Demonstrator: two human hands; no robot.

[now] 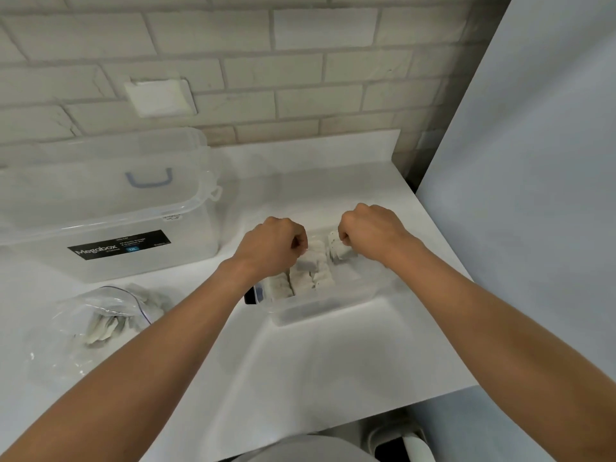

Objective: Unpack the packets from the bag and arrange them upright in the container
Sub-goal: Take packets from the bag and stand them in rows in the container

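Note:
A small clear container sits mid-counter with several white packets standing upright in rows inside it. Over its left part, my left hand is closed, fingertips pinching a packet at the top of the rows. My right hand is closed over the far right part, gripping a speckled white packet. A clear plastic bag lies at the left on the counter with several more packets inside.
A large clear storage box with a black label and blue handle stands at the back left. A brick wall rises behind the white counter. A pale panel borders the right side. The counter's front edge runs near the bottom.

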